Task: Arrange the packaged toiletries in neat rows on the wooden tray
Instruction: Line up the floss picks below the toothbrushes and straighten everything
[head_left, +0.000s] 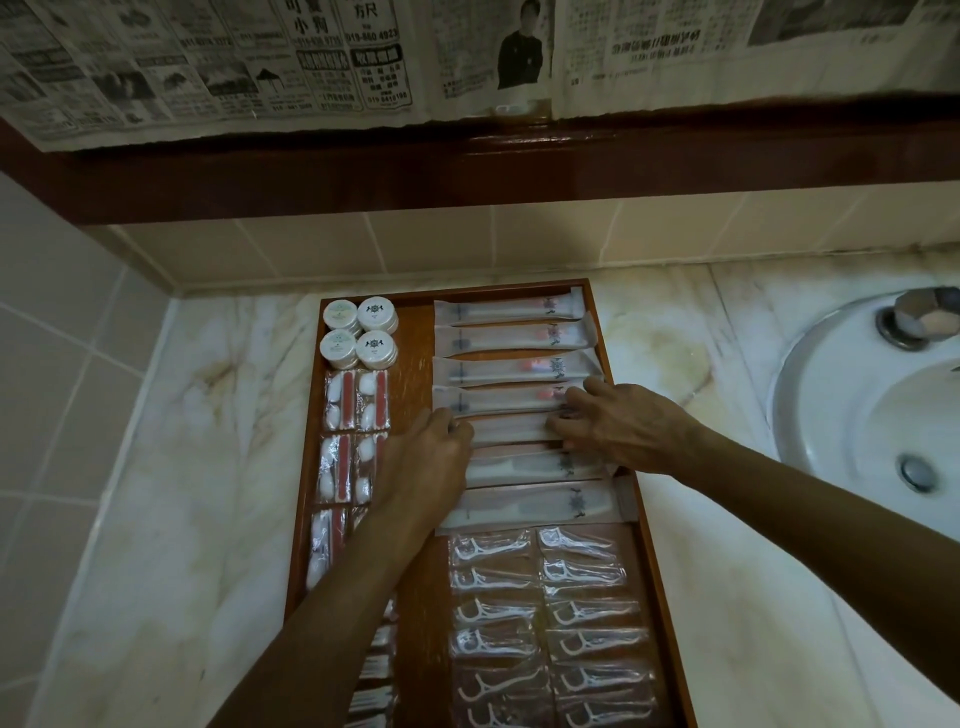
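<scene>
A wooden tray lies on the marble counter, filled with packaged toiletries. Several long white toothbrush packets lie in a column on its right half. My left hand and my right hand each pinch one end of the same toothbrush packet in the middle of that column. Round soap packs sit at the far left corner, cotton-swab kits run down the left side, and clear floss-pick packets fill two columns at the near right. My left forearm hides part of the left rows.
A white sink with a metal tap knob lies to the right of the tray. Tiled walls close the back and left; a dark wooden ledge with newspaper sheets above overhangs the counter. Marble counter flanks the tray.
</scene>
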